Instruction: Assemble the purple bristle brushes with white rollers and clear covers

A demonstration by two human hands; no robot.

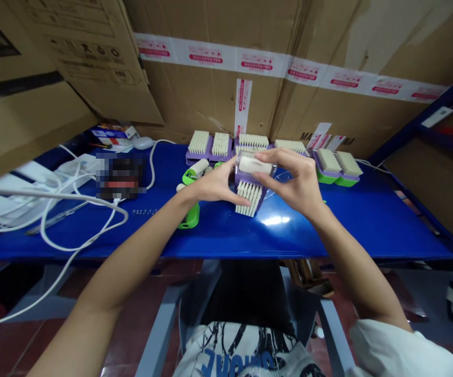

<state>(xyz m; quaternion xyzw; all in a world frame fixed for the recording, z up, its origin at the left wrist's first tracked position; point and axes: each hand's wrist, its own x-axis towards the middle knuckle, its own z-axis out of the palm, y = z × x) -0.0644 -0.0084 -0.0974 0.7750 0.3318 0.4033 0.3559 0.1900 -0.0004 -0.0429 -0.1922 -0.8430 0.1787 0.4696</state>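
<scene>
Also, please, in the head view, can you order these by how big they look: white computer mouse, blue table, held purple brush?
1. Blue table
2. Held purple brush, partly covered
3. White computer mouse

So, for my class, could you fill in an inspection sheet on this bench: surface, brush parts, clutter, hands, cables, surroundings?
Surface: blue table, shiny, reflecting light.
Job's things: bristle block and clear case with a white piece at the hands; more bristle blocks behind; green parts at left.
Clutter: obscured dark device, small boxes, left.
Hands: left hand, thumb against bristles; right hand pinching the clear case.
Cables: white cables, looped at left.
Surroundings: cardboard behind; grey chair below.
</scene>
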